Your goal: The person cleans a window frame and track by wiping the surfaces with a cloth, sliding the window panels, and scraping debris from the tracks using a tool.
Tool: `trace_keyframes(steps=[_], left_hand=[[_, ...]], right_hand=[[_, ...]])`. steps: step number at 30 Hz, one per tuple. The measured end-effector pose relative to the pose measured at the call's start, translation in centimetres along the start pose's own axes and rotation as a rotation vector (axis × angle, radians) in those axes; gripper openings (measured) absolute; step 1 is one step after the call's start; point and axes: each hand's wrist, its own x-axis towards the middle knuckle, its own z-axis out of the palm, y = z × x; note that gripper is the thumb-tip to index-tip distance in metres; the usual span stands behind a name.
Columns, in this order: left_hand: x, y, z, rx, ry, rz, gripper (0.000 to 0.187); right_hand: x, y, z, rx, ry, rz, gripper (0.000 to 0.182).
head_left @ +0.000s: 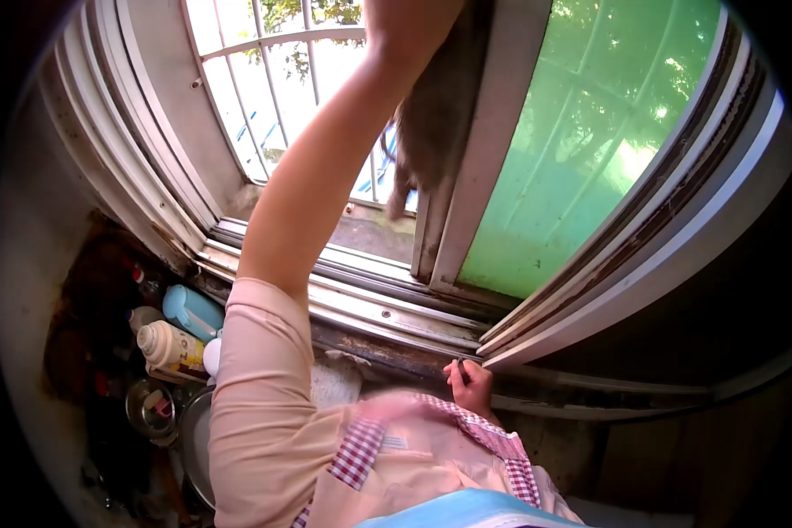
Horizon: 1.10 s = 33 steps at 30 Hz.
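The right hand (473, 387) is closed round a small dark object (463, 370); I cannot tell the left hand's (414, 18) grip at the window (581, 176)

Closed right hand (471, 389) — near window (581, 158)

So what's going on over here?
Someone in a checked apron is at a window with bars outside and a green pane. The left arm reaches up, its fingers out of view, beside a blurred, dark hanging cloth. The right hand, low by the frame, grips something small and dark. Bottles stand at the left.
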Motion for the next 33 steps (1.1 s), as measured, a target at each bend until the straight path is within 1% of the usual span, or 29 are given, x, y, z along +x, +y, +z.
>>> trace_keyframes(steps=[1,3,4,5,7,9,10,11,12,13,15,17,18,19,20,21,22,23,25,26,28,29,30,31,32,33], left_hand=[[1.5,0.5,0.5,-0.056,0.046,0.058,0.022],[-0.9,-0.4,2.9,0.000,0.173,0.041,0.014],[-3.7,-0.9,2.4,0.180,0.121,0.136,0.018],[-7.4,-0.7,2.4,0.218,0.043,0.095,0.025],[-13.8,-0.5,1.7,0.145,0.019,0.068,0.028],[-20.4,-0.8,1.1,0.187,-0.028,0.098,0.021],[-23.2,-0.1,0.1,0.239,-0.120,0.089,0.018],[-26.3,-0.3,-0.6,0.195,-0.212,0.064,0.015],[-28.1,0.0,-2.1,0.162,-0.328,0.060,0.012],[-28.1,0.6,-3.2,0.124,-0.394,0.015,0.010],[-26.6,0.7,-4.3,0.073,-0.445,-0.047,0.007],[-21.4,0.6,-4.0,-0.010,-0.407,-0.185,0.011],[-17.9,0.2,-3.3,-0.028,-0.329,-0.168,0.013],[-14.0,0.0,-2.6,-0.017,-0.249,-0.091,0.011],[-9.9,0.2,-1.9,-0.008,-0.161,-0.086,0.012],[-6.3,0.0,-1.0,-0.015,-0.035,-0.026,0.014],[-3.5,-0.1,0.1,0.047,0.024,-0.032,0.018],[-1.7,-0.2,0.9,0.024,0.114,0.034,0.023],[-3.5,0.2,2.2,0.156,0.068,0.169,0.031],[-5.5,0.1,2.6,0.078,0.085,0.141,0.035],[-10.8,0.0,1.9,0.108,0.001,0.056,0.033],[-13.9,0.2,0.9,0.103,-0.077,0.036,0.033],[-17.2,0.1,-0.4,0.095,-0.244,0.009,0.031],[-19.1,-0.2,-1.6,0.044,-0.328,0.040,0.023],[-20.5,-0.1,-2.7,-0.090,-0.429,-0.133,0.016],[-19.7,-0.6,-3.3,-0.119,-0.404,-0.125,0.014]], right_hand=[[0.3,0.1,0.1,0.010,0.014,0.015,0.008],[0.1,0.3,0.3,0.035,0.031,0.058,0.010],[0.1,0.8,0.6,0.040,0.040,0.040,0.010],[0.3,1.1,0.8,0.042,0.021,0.035,0.010],[0.1,1.5,1.0,0.034,-0.026,0.033,0.010],[0.2,1.1,1.5,0.042,-0.081,0.047,0.010],[0.4,0.8,1.7,0.040,-0.106,0.053,0.010],[0.3,0.4,1.9,0.036,-0.134,0.064,0.010],[0.2,0.0,2.3,0.074,-0.168,0.130,0.009],[0.0,-0.1,2.6,0.070,-0.170,0.057,0.012],[0.0,0.2,3.1,0.053,-0.174,-0.106,0.018],[-0.1,0.4,3.1,0.076,-0.190,-0.101,0.018],[0.0,-0.1,3.0,0.073,-0.186,-0.083,0.018],[0.0,-0.4,2.9,0.072,-0.181,-0.062,0.017],[0.1,-0.1,2.9,0.052,-0.174,-0.080,0.018],[0.4,-0.2,2.7,0.054,-0.161,-0.111,0.019],[0.4,0.0,2.6,0.061,-0.148,-0.103,0.019],[0.5,0.2,2.5,0.067,-0.135,-0.097,0.020],[0.6,0.2,2.3,0.078,-0.120,-0.001,0.020],[0.3,0.2,2.1,0.083,-0.114,0.056,0.020],[-0.1,0.7,2.1,0.090,-0.151,0.113,0.013],[-0.3,0.9,2.0,0.090,-0.173,0.139,0.010],[-0.6,0.9,1.9,0.079,-0.183,0.135,0.010],[-0.7,0.7,1.8,0.067,-0.189,0.126,0.010],[-0.9,0.4,1.7,0.055,-0.196,0.117,0.010],[-1.1,0.1,1.5,0.076,-0.206,0.133,0.010]])
